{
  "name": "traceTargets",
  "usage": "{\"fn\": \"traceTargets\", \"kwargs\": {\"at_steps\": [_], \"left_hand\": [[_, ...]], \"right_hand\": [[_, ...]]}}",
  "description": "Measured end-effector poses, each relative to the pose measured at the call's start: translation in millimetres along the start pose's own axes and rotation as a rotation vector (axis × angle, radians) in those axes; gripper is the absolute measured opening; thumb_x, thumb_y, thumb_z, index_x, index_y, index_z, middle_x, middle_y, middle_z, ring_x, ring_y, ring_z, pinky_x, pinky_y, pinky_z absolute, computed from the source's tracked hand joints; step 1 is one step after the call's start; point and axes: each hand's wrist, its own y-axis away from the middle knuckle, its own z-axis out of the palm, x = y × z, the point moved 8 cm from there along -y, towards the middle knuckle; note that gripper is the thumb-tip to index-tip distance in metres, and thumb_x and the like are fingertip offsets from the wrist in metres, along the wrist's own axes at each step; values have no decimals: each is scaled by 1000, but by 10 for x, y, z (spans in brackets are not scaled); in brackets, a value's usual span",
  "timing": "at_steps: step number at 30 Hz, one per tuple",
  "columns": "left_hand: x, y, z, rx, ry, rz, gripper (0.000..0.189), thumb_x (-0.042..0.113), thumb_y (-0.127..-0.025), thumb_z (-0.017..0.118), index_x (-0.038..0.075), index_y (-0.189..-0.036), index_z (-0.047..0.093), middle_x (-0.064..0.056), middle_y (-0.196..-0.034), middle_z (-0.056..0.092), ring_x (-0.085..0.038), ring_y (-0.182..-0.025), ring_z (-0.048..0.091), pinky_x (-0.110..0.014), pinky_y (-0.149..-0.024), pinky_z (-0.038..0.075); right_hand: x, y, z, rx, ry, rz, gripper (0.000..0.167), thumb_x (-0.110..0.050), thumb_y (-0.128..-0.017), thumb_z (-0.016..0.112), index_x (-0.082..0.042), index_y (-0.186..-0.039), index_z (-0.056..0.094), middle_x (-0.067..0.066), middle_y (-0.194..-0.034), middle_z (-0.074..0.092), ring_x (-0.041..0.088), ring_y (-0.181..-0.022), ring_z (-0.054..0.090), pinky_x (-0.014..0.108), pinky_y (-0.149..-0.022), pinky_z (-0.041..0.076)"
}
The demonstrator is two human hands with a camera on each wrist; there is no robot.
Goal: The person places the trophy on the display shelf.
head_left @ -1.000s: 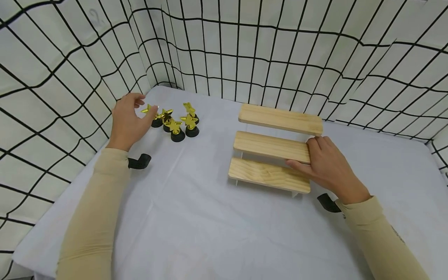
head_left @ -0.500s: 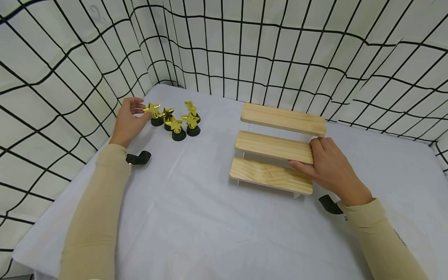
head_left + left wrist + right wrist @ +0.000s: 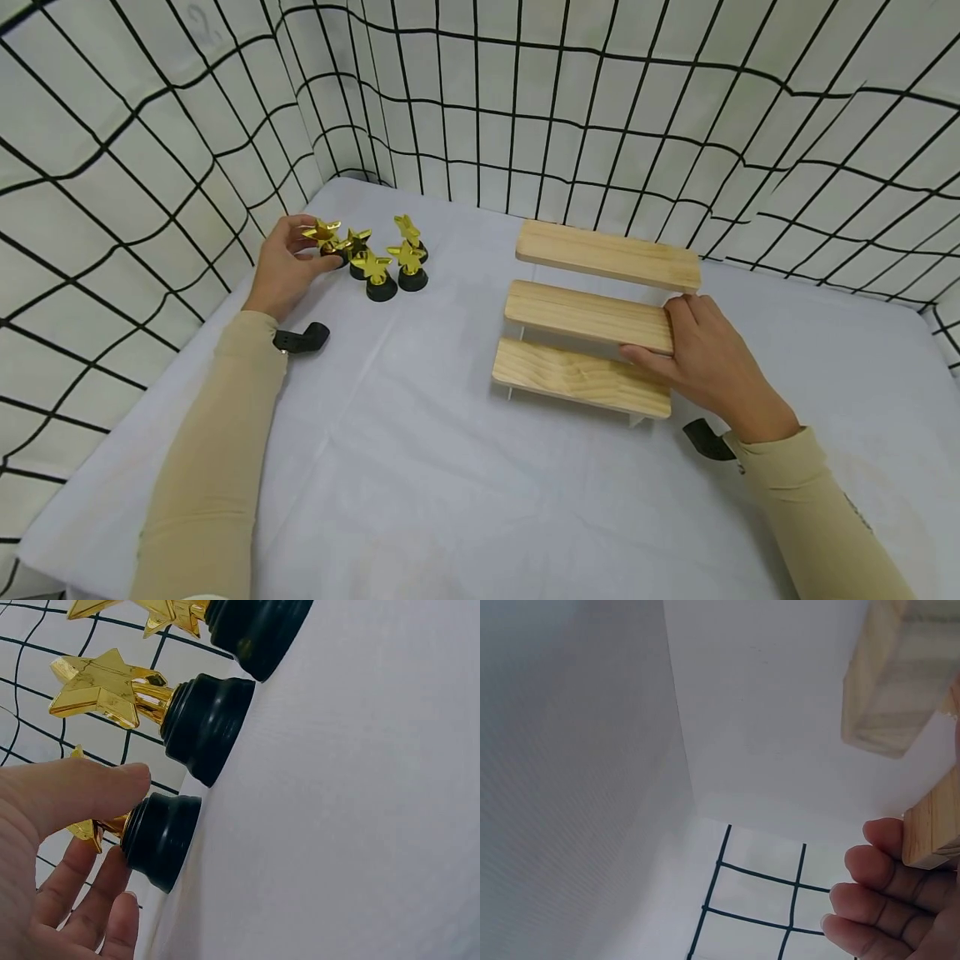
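Star trophy (image 3: 163, 841) is in the left grip (image 3: 281, 271).

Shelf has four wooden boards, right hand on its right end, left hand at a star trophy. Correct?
Not quite: the shelf has three wooden boards, not four, as the head view shows. The right hand is on its right end and the left hand at a star trophy, as you say.

Left arm (image 3: 213, 450): sleeved, stretched from near left toward the far side
Left hand (image 3: 281, 271): thumb (image 3: 90, 793) and fingers (image 3: 122, 926) opposed in a grip
Right arm (image 3: 821, 508): sleeved, slanting leftward from near right
Right hand (image 3: 716, 367): gripping, thumb pointing left
Right fingers (image 3: 877, 900): side by side, curled
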Motion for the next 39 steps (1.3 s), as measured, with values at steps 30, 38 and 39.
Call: {"fn": "traceTargets", "kwargs": {"at_steps": [30, 38, 39], "left_hand": [[-19, -19, 41, 16, -35, 78, 61, 6, -91, 78, 23, -140, 45, -13, -144, 51, -24, -132, 53, -38, -118, 50], [-14, 2, 36, 18, -36, 75, 62, 6, -92, 76, 21, -143, 44, -16, -146, 50, -29, -134, 54, -40, -118, 50], [-15, 5, 32, 20, -36, 72, 62, 6, -93, 76, 22, -144, 43, -17, -147, 50, -30, -135, 55, -41, -117, 50]], "right_hand": [[17, 9, 4, 6, -18, 6, 88, -82, -92, 43, 5, -97, 54, 14, -84, 50, 26, -75, 45, 36, -62, 41], [-6, 12, -5, 28, -28, -10, 89, -83, -92, 41, 4, -95, 53, 15, -83, 50, 27, -74, 46, 37, -62, 42], [-9, 11, -5, 30, -28, -12, 90, -84, -92, 39, 4, -95, 53, 15, -83, 51, 27, -74, 46, 37, -62, 42]]}}
